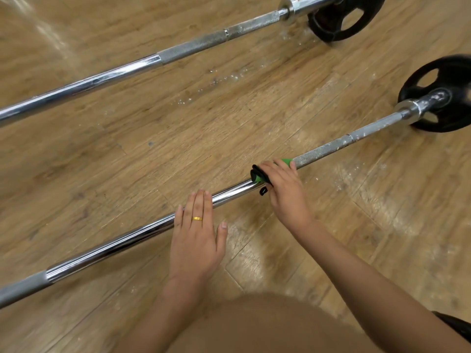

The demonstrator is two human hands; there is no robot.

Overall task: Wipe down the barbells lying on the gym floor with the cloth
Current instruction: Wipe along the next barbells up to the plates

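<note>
Two chrome barbells lie side by side on the wooden floor. The near barbell (122, 244) runs from lower left to a black plate (448, 80) at the right. My right hand (284, 186) grips a green and black cloth (257, 174) wrapped round this bar, where the smooth chrome meets the knurled part. White dust speckles the knurled section (356, 137) beyond the cloth. My left hand (195, 230) rests flat on the smooth chrome with straight fingers and a gold ring. The far barbell (107, 76) lies across the top, with its own black plate (344, 16).
White specks and smears are scattered on the wooden floor (224, 80) between the bars and to the right of the near bar. My knee (254, 327) fills the bottom middle of the view.
</note>
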